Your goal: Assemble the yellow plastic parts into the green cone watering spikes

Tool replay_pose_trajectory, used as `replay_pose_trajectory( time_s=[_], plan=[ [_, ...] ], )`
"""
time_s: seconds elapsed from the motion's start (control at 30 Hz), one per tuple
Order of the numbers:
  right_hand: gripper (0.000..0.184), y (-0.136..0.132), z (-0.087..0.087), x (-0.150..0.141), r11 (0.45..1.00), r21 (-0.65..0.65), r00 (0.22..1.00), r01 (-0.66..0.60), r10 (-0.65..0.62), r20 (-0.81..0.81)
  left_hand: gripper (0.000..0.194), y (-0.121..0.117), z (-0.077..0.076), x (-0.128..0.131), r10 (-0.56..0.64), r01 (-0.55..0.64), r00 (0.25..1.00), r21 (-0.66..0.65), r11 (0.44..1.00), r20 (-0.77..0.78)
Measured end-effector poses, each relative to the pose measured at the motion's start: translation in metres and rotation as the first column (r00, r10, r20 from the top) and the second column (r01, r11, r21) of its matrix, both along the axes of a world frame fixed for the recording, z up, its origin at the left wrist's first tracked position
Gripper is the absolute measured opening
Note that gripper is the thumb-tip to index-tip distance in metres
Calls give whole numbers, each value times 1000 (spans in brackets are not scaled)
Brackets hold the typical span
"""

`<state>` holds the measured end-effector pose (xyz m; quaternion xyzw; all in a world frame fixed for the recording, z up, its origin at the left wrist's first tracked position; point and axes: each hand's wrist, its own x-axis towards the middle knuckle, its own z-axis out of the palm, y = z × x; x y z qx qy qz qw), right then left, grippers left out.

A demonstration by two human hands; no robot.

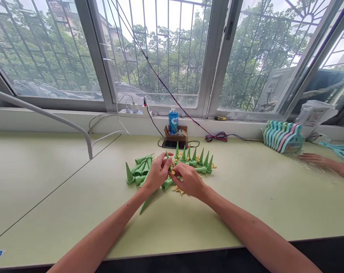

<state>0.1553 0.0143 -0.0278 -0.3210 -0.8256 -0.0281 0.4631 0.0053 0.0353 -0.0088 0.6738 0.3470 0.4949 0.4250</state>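
Observation:
My left hand [157,173] is closed around a green plastic watering spike [168,155], its tip pointing up and away. At the spike's lower end, my right hand [190,179] pinches a small yellow plug [173,173]; whether it sits inside the spike cannot be made out. Several loose green spikes [145,167] lie in a pile by my left hand. Beyond my right hand, more green spikes [201,156] stand tip up on their caps. Small yellow pieces [179,190] are scattered under and beside my right hand. My fingers hide part of the pile.
A blue liquid bottle [173,120] stands in a small cardboard box [184,131] behind a dark phone [172,144]. Coiled cable [216,136] lies by the sill. At right are pastel plastic pieces [283,136] and another person's hand [314,158]. A white tube [66,119] arches at left.

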Motion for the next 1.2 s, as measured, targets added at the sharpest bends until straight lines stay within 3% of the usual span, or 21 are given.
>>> replay_pose_trajectory(
  time_s=[0.6, 0.73, 0.87, 0.97, 1.1, 1.2],
  plan=[
    [13, -1, 0, -1, 999, 30, 996, 13, -16, 92, 35, 4, -6, -2, 88, -75, 989, 106, 992, -120],
    [8, -2, 0, -5, 995, 15, 990, 98, -99, 104, 34, 5, -2, -4, 111, -94, 985, 127, 987, -133],
    [12, -1, 0, -6, 973, -3, 972, 231, -231, 54, 29, 11, 0, -9, 205, -190, 976, 167, 967, -72],
    [12, 0, 0, -5, 966, -9, 964, 259, -258, 68, 27, 13, 1, -12, 307, -295, 951, 192, 936, -33],
    [22, -2, -1, -5, 976, 21, 965, 216, -217, 148, 29, 11, 3, -13, 439, -413, 895, 223, 883, -79],
    [30, -6, -4, -10, 990, 91, 968, 104, -121, 220, 30, 10, 5, -13, 465, -431, 878, 233, 872, -115]
  ],
)
